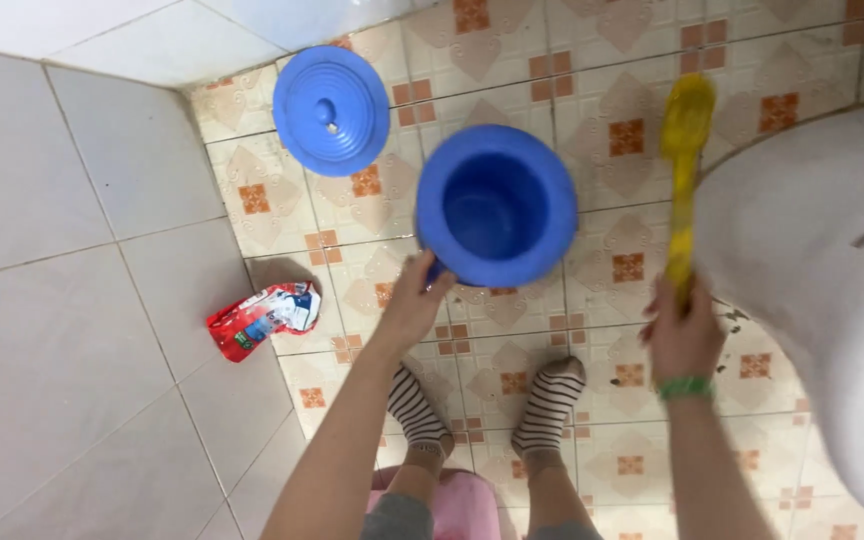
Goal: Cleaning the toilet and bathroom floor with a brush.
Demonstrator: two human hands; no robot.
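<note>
Currently: left hand (414,305) gripping blue bucket (497,205) rim; right hand (685,335) fisted round yellow brush (685,160) handle. Next, I judge: steady bucket.

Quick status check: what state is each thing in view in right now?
Bucket: open, looks empty, held by left hand.
Lid: off, lying on the floor apart from the bucket.
Brush: gripped in right hand, head pointing away.
Pouch: lying on the floor, crumpled.

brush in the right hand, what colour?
Yellow: the brush held by the right hand, clearest in the head view.
</note>
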